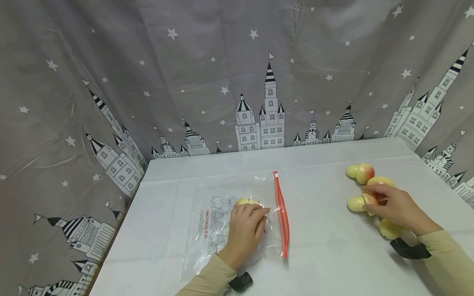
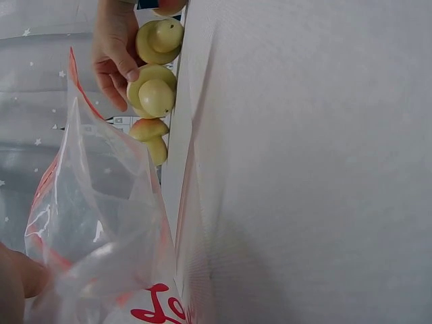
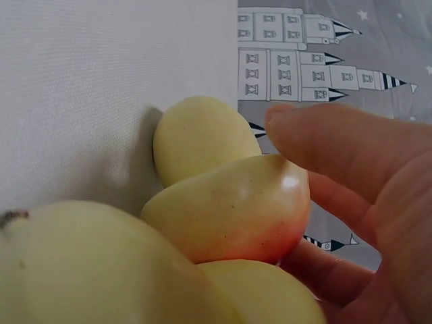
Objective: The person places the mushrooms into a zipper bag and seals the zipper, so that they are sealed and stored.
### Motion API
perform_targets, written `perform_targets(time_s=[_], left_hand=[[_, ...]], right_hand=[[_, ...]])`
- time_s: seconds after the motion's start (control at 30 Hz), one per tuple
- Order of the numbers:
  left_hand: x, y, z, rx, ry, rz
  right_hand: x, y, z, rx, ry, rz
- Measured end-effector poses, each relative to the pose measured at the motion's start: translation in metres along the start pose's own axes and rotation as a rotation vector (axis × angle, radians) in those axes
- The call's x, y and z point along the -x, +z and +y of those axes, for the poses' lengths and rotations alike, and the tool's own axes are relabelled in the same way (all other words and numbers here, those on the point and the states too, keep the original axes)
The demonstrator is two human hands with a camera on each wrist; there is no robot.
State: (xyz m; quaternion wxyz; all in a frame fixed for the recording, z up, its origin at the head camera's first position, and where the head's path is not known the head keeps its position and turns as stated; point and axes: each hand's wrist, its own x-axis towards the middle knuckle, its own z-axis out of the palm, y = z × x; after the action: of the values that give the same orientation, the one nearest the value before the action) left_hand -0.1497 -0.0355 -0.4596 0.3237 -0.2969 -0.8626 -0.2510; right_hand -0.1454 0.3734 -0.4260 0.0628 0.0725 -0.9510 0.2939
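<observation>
In the head view my left hand (image 1: 244,230) is on a clear zip bag (image 1: 201,246) with a red zip edge, gripping its film with bent fingers. A yellow fruit (image 1: 242,201) shows just beyond those fingertips, partly covered by the hand. The bag's film (image 2: 101,202) stands up with its red-edged mouth parted in the left wrist view. On the right, my right hand (image 1: 398,205) has thumb and fingers around a smooth yellow fruit with a red blush (image 3: 236,209). Another plain yellow fruit (image 1: 356,204) lies against it.
Several more yellow and red-blushed fruits cluster here, including a blushed one (image 1: 365,173) behind the right hand and a yellow one (image 1: 390,228) near the wrist. All are on a white-covered table (image 1: 318,246). A grey castle-print curtain (image 1: 207,61) hangs behind.
</observation>
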Motion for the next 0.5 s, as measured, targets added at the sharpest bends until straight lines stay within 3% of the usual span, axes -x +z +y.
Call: perform_targets(time_s=[0.5], left_hand=[[0.0002,-0.0005,-0.0002,0.015,-0.013,-0.010]], right_hand=[[-0.0038,-0.0025,-0.0019,0.034,-0.027,-0.095]])
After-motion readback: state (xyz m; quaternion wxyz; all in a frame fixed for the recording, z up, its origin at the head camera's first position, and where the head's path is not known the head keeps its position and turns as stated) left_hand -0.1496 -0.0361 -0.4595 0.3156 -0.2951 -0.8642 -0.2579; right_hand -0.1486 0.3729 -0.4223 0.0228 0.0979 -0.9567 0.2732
